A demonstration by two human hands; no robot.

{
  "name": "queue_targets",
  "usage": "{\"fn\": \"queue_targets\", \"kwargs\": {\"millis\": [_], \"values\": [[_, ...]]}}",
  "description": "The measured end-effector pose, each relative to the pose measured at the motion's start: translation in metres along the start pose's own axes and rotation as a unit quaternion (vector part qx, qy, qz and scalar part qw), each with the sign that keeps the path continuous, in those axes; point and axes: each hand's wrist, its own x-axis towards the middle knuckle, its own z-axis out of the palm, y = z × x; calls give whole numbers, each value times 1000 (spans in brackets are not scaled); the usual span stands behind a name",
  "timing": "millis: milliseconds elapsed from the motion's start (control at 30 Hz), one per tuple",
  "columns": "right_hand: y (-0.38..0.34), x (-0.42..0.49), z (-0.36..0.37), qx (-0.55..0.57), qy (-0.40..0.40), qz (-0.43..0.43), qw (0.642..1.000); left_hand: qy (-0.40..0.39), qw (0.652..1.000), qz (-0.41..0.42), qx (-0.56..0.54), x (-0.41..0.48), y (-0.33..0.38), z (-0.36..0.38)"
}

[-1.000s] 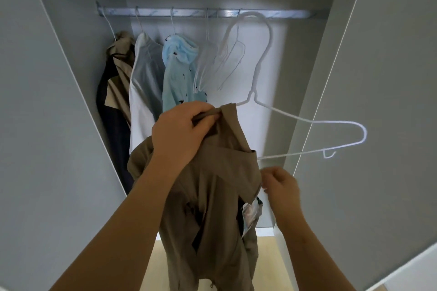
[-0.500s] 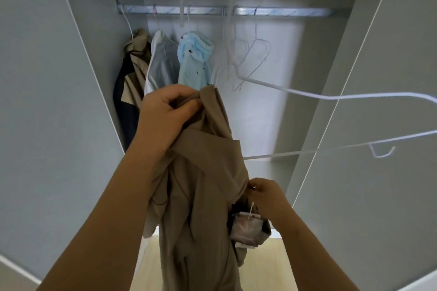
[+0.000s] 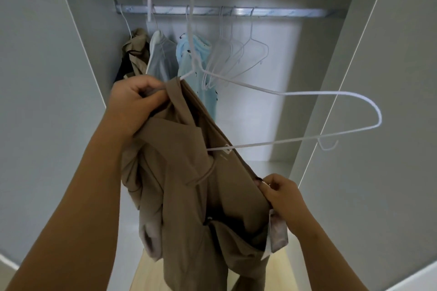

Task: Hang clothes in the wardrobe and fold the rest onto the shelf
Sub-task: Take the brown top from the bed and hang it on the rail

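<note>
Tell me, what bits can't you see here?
Head view:
Hanger, one arm: inside the coat and left hand.
Coat's hem: cut off by the bottom edge.
Dark garment at the rail's left end: mostly behind a tan one.
Pale patch under the right hand: too blurred to name.

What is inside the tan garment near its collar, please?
The white hanger enters the tan garment: its shoulder wire by the gripping left hand, its lower bar further down. Its left end is covered by cloth.

The hook of the hanger (image 3: 319, 93) has swung from upper centre toward upper left. The jacket (image 3: 189, 184) is spread wider, the left hand (image 3: 134, 99) having risen toward centre left.
</note>
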Motion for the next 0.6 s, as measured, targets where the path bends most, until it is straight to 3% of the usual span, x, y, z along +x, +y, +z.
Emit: {"fn": "queue_targets", "kwargs": {"millis": [133, 200, 333, 433, 600], "values": [[5, 4, -1, -196, -83, 30, 977, -8, 999, 21, 23, 1, -4, -11], [11, 5, -2, -245, -71, 57, 965, -23, 999, 22, 32, -1, -6, -14], [11, 5, -7, -78, 36, 91, 992, -79, 995, 15, 66, -9, -9, -14], [6, 7, -12, 50, 75, 109, 990, -105, 987, 1, 125, -11, -14, -17], [0, 2, -14, 176, 20, 89, 980, -114, 981, -20, 156, -13, -23, -17]]}}
